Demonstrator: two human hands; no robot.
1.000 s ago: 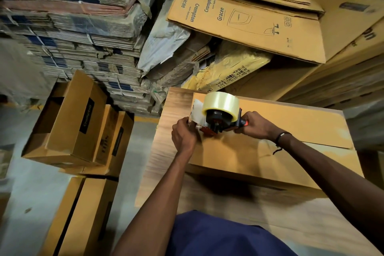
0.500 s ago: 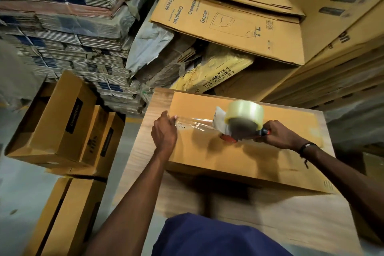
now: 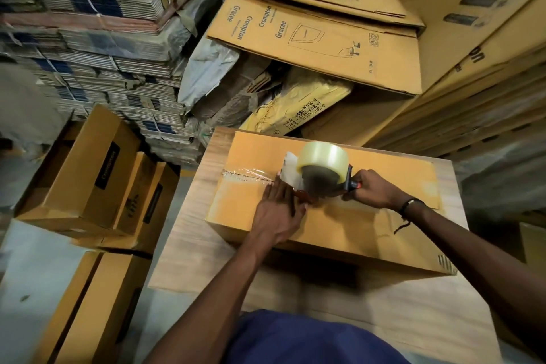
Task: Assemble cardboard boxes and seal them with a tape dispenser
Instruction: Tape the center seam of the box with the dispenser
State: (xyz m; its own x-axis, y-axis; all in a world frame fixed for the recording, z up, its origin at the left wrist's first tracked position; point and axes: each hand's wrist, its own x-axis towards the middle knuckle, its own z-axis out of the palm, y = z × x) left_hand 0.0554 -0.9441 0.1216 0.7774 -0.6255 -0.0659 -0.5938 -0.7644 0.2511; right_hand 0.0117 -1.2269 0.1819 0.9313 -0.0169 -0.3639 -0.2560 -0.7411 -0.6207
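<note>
I'm seeing mid-seam taping: right hand (image 3: 373, 190) is gripping the tape dispenser (image 3: 320, 174) handle at box (image 3: 339, 224) centre; left hand (image 3: 279, 210) is lying flat, pressing tape (image 3: 246, 175) at 9 o'clock. Next, I reckon: steady pull toward 3 o'clock, then cut.

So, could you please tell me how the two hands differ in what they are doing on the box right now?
The left hand lies flat with straight fingers, pressing the laid tape onto the box; the right hand curls round the handle of the tape dispenser. The left hand sits just behind the dispenser; the right is further along, ahead of it. The right wrist wears a dark band, the left is bare. Both work above the same seam.
</note>
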